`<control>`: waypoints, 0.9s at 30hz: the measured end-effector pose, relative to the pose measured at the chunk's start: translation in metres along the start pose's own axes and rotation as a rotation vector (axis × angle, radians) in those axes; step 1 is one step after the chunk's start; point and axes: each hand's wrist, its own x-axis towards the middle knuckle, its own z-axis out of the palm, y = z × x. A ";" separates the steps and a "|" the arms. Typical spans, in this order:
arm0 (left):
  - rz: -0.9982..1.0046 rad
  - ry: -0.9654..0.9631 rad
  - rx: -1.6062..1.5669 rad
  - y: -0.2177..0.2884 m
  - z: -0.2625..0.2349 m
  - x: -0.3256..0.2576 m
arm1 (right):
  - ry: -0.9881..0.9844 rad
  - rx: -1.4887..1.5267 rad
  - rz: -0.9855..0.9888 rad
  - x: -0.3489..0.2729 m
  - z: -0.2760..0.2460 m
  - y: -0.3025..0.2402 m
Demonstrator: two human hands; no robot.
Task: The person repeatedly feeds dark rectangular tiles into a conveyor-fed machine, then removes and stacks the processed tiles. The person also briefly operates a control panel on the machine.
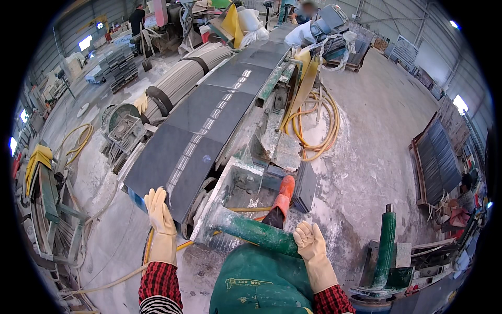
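Note:
A row of dark grey stone slabs (180, 144) runs lengthwise away from me on a long machine bed, with a broken line of light glare down it. At the near left corner of the closest slab, my left hand (159, 209), in a cream rubber glove, has its fingers stretched out together against the edge. My right hand (309, 242), gloved alike, is curled closed beside the right end of a thick green pipe (259, 233). No object shows in its fingers. Whether it touches the pipe is unclear.
An orange boot (284, 194) stands by the metal frame, near dark slabs on edge (305, 188). Yellow hoses (332, 128) lie coiled to the right. A motor (124, 125) sits left of the bed. Slabs lean on a rack (439, 159) at far right. Two people are in the background.

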 end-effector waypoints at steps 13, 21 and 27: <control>-0.008 0.004 -0.008 -0.004 -0.004 -0.007 | -0.018 -0.010 -0.004 0.001 0.001 0.001; -0.008 0.005 -0.003 -0.007 -0.006 -0.012 | -0.035 0.001 0.000 0.001 0.002 0.002; -0.027 -0.015 0.007 -0.006 -0.010 -0.015 | -0.033 -0.014 0.002 0.002 0.002 0.001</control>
